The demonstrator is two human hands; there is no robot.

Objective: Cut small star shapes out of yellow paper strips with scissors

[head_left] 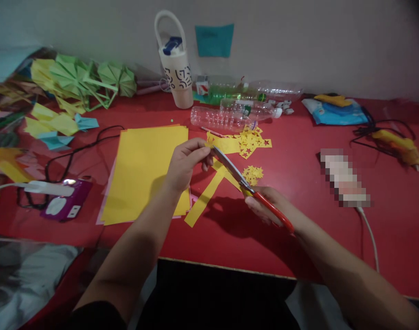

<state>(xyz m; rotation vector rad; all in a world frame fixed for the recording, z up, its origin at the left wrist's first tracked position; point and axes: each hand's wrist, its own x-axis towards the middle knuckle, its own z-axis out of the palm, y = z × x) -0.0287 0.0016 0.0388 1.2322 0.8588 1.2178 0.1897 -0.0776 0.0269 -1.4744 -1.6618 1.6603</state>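
Between the thumb and fingers of my left hand [187, 162] is a small yellow paper piece [210, 144], its outline too small to make out fully. My right hand [269, 201] grips the red-handled scissors [233, 169], whose blade tips reach the paper at my left fingertips. Below the blades lie yellow paper strips [204, 201] on the red table. Just beyond the scissors sits a small heap of cut yellow stars [253, 175]. Behind it are yellow scraps with star-shaped holes [250, 143]. A stack of yellow sheets [147, 169] lies left of my hands, partly under my left forearm.
Clear plastic bottles [223, 118] lie at the back beside a white tumbler [177, 78]. Green folded paper [82, 78] is piled back left, above a purple box [67, 201]. On the right are a yellow glue gun [398, 146], a blue packet [333, 112] and a blurred-out corded device [345, 178].
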